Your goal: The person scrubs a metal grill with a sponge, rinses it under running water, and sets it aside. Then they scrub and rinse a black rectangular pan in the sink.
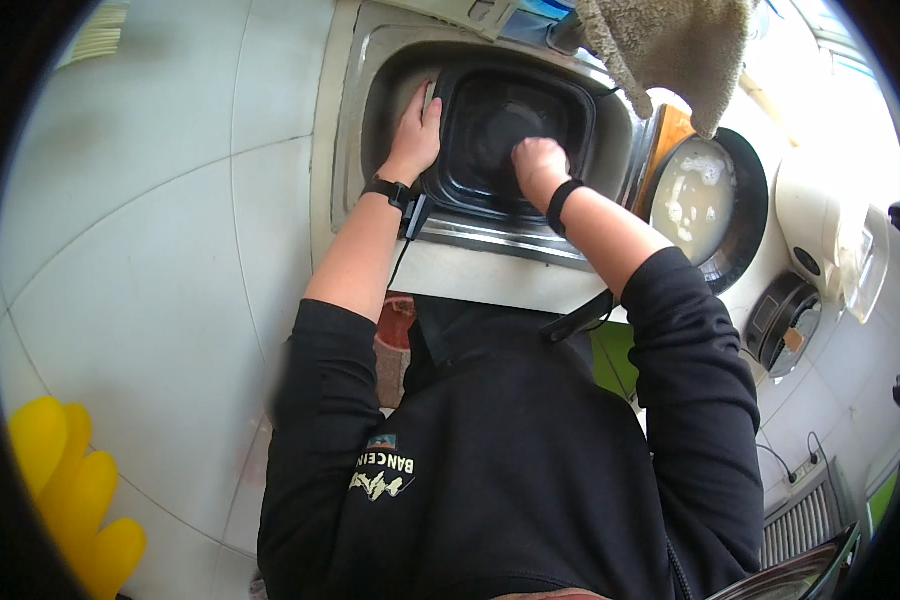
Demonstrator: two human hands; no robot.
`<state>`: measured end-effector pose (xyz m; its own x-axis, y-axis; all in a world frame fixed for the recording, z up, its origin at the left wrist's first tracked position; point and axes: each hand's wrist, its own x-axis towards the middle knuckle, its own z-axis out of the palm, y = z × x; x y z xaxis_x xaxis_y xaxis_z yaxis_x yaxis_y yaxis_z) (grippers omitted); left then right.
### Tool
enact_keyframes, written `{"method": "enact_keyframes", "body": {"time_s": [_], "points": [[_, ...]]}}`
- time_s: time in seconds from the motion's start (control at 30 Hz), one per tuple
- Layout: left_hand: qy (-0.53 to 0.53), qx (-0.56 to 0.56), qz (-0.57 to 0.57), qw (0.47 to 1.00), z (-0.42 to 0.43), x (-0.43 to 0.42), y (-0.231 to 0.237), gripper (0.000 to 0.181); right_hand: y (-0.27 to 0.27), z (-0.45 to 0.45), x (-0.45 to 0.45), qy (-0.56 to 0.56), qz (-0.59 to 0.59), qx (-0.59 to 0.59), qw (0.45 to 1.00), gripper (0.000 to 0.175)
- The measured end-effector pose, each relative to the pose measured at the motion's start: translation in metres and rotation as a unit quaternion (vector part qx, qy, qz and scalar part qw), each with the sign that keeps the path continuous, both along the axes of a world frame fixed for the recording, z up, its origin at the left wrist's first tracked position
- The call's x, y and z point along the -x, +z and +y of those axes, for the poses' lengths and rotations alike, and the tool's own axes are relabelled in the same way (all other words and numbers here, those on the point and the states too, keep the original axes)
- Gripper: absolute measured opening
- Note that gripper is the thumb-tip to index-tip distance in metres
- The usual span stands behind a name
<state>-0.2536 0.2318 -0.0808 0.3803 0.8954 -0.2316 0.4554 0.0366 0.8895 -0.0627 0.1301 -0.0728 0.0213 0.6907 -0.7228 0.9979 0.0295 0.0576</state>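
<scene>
A square black pan (495, 97) with rounded corners lies in the stainless steel sink (390, 75). My left hand (418, 135) grips its left rim, thumb and fingers on either side of the edge. Over the pan's lower right part is my right hand (541, 161), curled closed, with its fingers turned down toward the pan's inside; whether it holds anything is hidden. Both wrists wear black bands.
Right of the sink, a round dark pan (750, 187) holds cloudy, foamy liquid beside a wooden board (669, 142). A beige towel (675, 52) hangs above. A white appliance (810, 210) stands farther right. Yellow gloves (82, 480) show at lower left.
</scene>
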Motion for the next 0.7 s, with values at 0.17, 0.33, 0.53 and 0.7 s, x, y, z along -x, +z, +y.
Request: {"method": "enact_keyframes", "body": {"time_s": [0.17, 0.33, 0.53, 0.7], "points": [[0.006, 0.023, 0.003, 1.000, 0.000, 0.000, 0.000, 0.057, -0.023, 0.034, -0.042, 0.004, -0.041, -0.271, 0.962, 0.015], [0.008, 0.002, 0.007, 1.000, 0.000, 0.001, -0.006, 0.057, -0.046, 0.048, -0.001, -0.049, 0.037, -0.354, 0.933, 0.020], [0.013, 0.005, -0.007, 1.000, 0.000, 0.001, -0.009, 0.057, -0.043, 0.050, 0.053, -0.165, 0.269, -0.393, 0.864, 0.022], [0.016, -0.011, 0.010, 1.000, -0.003, -0.002, -0.004, 0.057, -0.006, 0.012, 0.055, -0.094, 0.307, -0.060, 0.945, 0.016]]}}
